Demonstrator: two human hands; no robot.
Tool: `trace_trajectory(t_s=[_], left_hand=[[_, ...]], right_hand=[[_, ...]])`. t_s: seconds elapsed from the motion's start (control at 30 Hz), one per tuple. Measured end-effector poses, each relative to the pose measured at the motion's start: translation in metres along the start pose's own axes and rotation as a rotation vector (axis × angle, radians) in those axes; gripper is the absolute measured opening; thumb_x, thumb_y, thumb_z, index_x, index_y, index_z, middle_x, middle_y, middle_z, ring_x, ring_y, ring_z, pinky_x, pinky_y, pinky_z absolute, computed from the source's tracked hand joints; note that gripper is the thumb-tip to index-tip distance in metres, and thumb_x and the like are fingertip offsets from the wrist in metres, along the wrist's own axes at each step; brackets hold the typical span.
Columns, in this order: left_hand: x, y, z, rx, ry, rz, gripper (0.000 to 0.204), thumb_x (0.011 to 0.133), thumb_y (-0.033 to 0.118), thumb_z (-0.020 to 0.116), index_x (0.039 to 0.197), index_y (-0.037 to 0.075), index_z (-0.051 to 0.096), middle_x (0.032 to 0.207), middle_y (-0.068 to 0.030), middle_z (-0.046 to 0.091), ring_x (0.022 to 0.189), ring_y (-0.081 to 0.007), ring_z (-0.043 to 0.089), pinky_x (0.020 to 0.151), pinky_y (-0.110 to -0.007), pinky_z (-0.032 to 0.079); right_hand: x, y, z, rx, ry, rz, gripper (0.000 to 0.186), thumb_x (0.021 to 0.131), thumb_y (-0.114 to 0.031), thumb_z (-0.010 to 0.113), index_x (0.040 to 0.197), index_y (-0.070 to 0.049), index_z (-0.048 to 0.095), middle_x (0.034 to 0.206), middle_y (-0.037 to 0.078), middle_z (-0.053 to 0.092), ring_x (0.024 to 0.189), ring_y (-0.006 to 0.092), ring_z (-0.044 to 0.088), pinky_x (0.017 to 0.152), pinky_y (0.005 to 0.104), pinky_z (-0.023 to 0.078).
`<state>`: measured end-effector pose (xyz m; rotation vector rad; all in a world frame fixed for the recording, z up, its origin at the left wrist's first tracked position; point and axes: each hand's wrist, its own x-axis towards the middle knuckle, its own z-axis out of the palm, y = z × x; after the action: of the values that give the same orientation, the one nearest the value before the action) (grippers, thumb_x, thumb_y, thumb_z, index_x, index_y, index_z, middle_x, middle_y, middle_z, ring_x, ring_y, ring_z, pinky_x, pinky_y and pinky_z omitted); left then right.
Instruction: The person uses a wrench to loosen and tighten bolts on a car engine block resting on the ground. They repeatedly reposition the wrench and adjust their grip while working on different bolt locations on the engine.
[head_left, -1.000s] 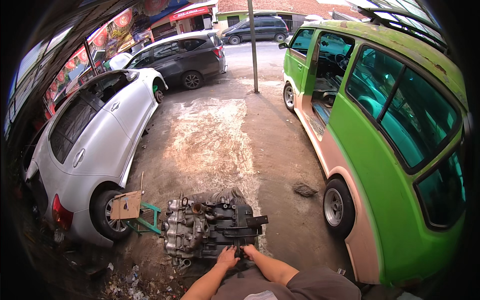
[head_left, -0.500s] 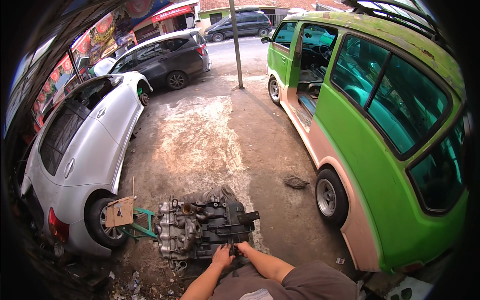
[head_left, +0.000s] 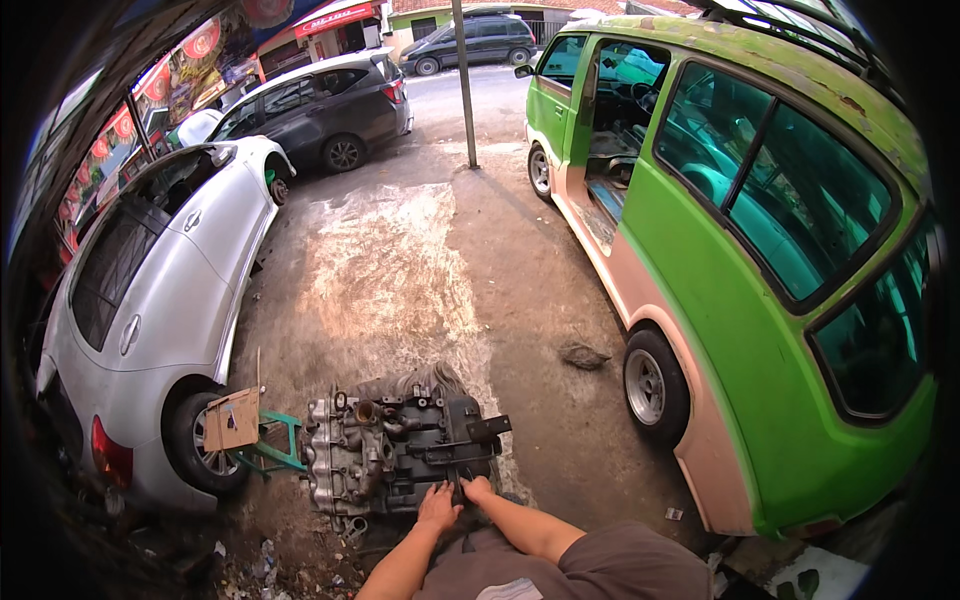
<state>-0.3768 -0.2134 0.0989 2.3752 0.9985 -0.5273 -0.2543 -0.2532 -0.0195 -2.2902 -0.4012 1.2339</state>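
Note:
A greasy car engine [head_left: 372, 448] lies on the ground in front of me, its silvery ribbed end to the left and its dark block to the right. A dark metal bracket [head_left: 489, 428] juts from its right side. My left hand [head_left: 438, 508] rests on the block's near edge, fingers stretched out over the dark metal. Close beside it, my right hand [head_left: 478, 489] is closed at the same edge with its fingertips against the block. Whatever those fingers pinch is too small to make out.
Left of the engine stands a green stool [head_left: 285, 441] with a cardboard piece [head_left: 232, 420] by it. A silver car [head_left: 165, 290] flanks the left, a green van [head_left: 690, 270] the right. A dark rag-like clump [head_left: 584, 355] lies on the concrete; a pole [head_left: 466, 90] rises ahead.
The whole view has shifted slightly, so the scene sits a little further left. Both hands stay at the engine's near edge, with only small finger movement.

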Motion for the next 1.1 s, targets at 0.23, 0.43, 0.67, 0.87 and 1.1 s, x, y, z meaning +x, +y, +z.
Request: trace_trajectory(t_s=[0.23, 0.43, 0.67, 0.87, 1.1], left_hand=[[0.003, -0.004, 0.007, -0.007, 0.006, -0.002, 0.071, 0.091, 0.035, 0.067, 0.150, 0.008, 0.039, 0.158, -0.0099, 0.036, 0.146, -0.0338, 0.030, 0.120, -0.040, 0.027], [0.004, -0.006, 0.010, 0.022, 0.012, 0.017, 0.072, 0.091, 0.035, 0.067, 0.151, 0.008, 0.039, 0.157, -0.0108, 0.036, 0.145, -0.0345, 0.030, 0.121, -0.040, 0.026], [0.005, -0.008, 0.010, 0.048, -0.004, 0.051, 0.074, 0.091, 0.038, 0.065, 0.150, 0.003, 0.037, 0.156, -0.0162, 0.036, 0.145, -0.0361, 0.030, 0.121, -0.039, 0.023], [0.003, -0.003, 0.004, 0.053, -0.014, 0.029, 0.073, 0.092, 0.038, 0.065, 0.151, 0.007, 0.037, 0.157, -0.0118, 0.037, 0.146, -0.0339, 0.029, 0.121, -0.039, 0.025], [0.000, 0.001, -0.001, 0.043, -0.039, 0.007, 0.074, 0.092, 0.038, 0.065, 0.152, 0.008, 0.035, 0.158, -0.0109, 0.035, 0.146, -0.0341, 0.028, 0.121, -0.038, 0.025]], right_hand=[[-0.016, -0.004, -0.023, 0.327, -0.235, 0.122, 0.042, 0.088, -0.029, 0.071, 0.113, 0.005, 0.068, 0.097, 0.016, 0.071, 0.066, 0.0210, 0.065, 0.050, 0.0358, 0.047], [0.007, 0.006, 0.007, 0.091, -0.025, 0.021, 0.049, 0.090, -0.040, 0.066, 0.112, 0.004, 0.069, 0.112, 0.024, 0.069, 0.103, 0.0366, 0.068, 0.086, 0.0436, 0.055], [-0.002, -0.003, 0.002, 0.007, -0.022, 0.074, 0.058, 0.087, -0.048, 0.066, 0.113, 0.003, 0.069, 0.118, 0.027, 0.066, 0.115, 0.0399, 0.062, 0.098, 0.0439, 0.049], [-0.007, 0.005, -0.005, 0.455, -0.147, 0.059, 0.046, 0.088, -0.037, 0.069, 0.112, 0.001, 0.069, 0.108, 0.024, 0.070, 0.104, 0.0349, 0.068, 0.088, 0.0422, 0.052], [-0.014, -0.008, -0.012, 0.161, -0.071, -0.040, 0.040, 0.091, -0.032, 0.067, 0.110, 0.002, 0.069, 0.109, 0.026, 0.069, 0.107, 0.0396, 0.066, 0.092, 0.0456, 0.051]])
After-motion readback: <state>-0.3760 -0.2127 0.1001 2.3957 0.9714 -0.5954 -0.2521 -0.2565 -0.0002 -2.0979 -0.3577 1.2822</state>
